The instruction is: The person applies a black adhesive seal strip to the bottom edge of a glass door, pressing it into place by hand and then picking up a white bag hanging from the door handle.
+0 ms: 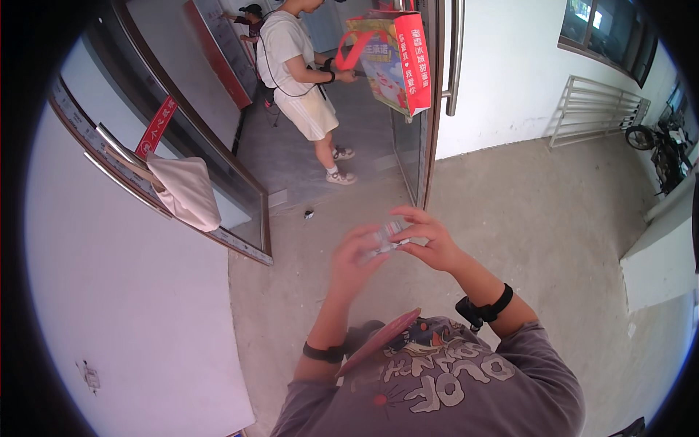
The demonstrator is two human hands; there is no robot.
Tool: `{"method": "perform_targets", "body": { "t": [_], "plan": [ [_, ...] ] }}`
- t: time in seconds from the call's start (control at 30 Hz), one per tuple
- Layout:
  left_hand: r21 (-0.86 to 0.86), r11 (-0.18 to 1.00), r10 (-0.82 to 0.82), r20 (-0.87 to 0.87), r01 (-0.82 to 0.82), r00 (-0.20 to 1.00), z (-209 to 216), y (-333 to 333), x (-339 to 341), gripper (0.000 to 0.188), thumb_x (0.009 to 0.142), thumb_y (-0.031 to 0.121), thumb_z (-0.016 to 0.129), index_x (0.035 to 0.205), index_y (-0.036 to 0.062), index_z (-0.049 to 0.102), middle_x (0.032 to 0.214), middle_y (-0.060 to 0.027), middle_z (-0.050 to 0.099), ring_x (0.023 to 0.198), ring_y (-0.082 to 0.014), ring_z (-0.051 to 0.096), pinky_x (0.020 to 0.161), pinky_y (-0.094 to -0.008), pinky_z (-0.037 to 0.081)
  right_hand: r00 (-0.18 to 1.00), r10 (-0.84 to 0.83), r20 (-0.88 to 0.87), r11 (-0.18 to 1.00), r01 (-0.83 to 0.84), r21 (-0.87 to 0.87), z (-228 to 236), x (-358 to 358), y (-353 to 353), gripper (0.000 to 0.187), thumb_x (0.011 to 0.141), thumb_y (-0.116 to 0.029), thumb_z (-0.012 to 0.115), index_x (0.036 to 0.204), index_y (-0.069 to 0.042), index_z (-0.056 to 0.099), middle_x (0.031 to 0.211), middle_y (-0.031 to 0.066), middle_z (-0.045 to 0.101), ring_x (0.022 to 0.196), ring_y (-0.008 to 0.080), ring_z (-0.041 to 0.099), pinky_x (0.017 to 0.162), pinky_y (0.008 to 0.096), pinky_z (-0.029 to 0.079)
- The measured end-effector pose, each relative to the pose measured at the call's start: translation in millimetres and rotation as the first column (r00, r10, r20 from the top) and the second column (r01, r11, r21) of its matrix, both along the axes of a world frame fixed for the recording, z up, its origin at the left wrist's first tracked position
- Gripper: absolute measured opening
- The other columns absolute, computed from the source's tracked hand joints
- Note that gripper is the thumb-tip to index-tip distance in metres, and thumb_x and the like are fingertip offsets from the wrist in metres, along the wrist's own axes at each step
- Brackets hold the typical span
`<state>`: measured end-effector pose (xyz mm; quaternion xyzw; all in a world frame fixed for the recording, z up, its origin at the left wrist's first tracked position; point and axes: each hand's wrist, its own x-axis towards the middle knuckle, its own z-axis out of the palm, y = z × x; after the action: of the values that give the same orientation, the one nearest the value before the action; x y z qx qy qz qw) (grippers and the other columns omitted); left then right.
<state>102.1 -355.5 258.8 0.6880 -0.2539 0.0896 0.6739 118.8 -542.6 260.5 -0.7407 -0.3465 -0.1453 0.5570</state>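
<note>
In front of my chest, both hands meet at a small clear plastic object [384, 237], partly covered by fingers and too blurred to name exactly. My left hand [354, 256] is closed round its left side and smeared by motion. On the other side, my right hand [431, 242] pinches it between thumb and fingers, the index finger lifted above. A flat pinkish-red thing [384, 339] sticks out between my left arm and my shirt. Black bands are on both forearms.
Ahead is a doorway with open glass doors. A light cloth bag [188, 193] hangs on the left door's handle, a red printed bag [393, 65] by the right door. A person in white [295, 80] stands inside, another behind. A metal rack [593, 113] and motorbike [662, 149] stand right.
</note>
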Motion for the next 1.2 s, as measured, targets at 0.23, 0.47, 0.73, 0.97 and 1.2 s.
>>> {"method": "perform_targets", "body": {
  "t": [0.23,0.47,0.73,0.97,1.2],
  "plan": [
    [0.17,0.983,0.043,0.178,-0.074,0.983,-6.6,2.6,1.5,0.017,0.065,-0.001,0.061,0.079,0.0032,0.052,0.103,-0.011,0.05,0.093,-0.0197,0.05,0.074,-0.0287,0.042,0.875,0.313,-0.368,0.903,-0.154,0.402,-12.0,-7.3,18.2,0.015,0.076,0.003,0.051,0.09,-0.001,0.051,0.109,0.011,0.045,0.092,0.0122,0.048,0.075,0.023,0.04],
    [-0.25,0.935,0.211,-0.186,-0.253,0.96,3.8,-14.5,-0.5,0.02,0.069,-0.008,0.055,0.085,0.0009,0.048,0.088,-0.0078,0.053,0.084,-0.0123,0.05,0.073,-0.0227,0.039,0.899,0.146,-0.413,0.942,0.002,0.337,0.1,-13.8,26.6,0.011,0.077,0.006,0.047,0.083,-0.002,0.043,0.105,0.0116,0.047,0.086,0.0099,0.049,0.069,0.0212,0.042],
    [-0.098,0.992,0.062,-0.145,-0.076,0.987,5.5,-3.0,8.3,0.017,0.071,-0.005,0.056,0.086,0.0015,0.051,0.081,-0.0015,0.051,0.072,-0.0072,0.047,0.063,-0.0189,0.038,0.887,0.171,-0.43,0.863,0.076,0.499,3.7,-3.5,29.1,0.009,0.078,0.001,0.047,0.086,-0.002,0.043,0.092,0.0113,0.053,0.075,0.0102,0.052,0.061,0.0207,0.043],
    [0.112,0.993,0.07,-0.377,-0.029,0.923,-17.1,-0.2,-0.1,0.016,0.074,0.008,0.057,0.089,0.0018,0.052,0.069,-0.0043,0.05,0.056,-0.0096,0.05,0.048,-0.0229,0.042,0.701,0.169,-0.693,0.981,-0.053,0.186,-34.3,-7.6,18.3,0.018,0.084,-0.015,0.045,0.07,-0.004,0.048,0.053,0.0034,0.051,0.043,0.0092,0.047,0.041,0.0204,0.038],
    [0.193,0.981,0.116,-0.432,-0.034,0.894,-15.8,-3.6,-14.3,0.017,0.079,0.017,0.053,0.089,0.0044,0.055,0.054,-0.0015,0.05,0.048,-0.0076,0.048,0.044,-0.0214,0.04,0.602,0.16,-0.782,0.979,0.005,0.204,-55.7,-15.5,25.5,0.028,0.085,-0.028,0.041,0.071,-0.005,0.049,0.054,0.0058,0.051,0.044,0.0129,0.049,0.041,0.023,0.039]
  ]
}}
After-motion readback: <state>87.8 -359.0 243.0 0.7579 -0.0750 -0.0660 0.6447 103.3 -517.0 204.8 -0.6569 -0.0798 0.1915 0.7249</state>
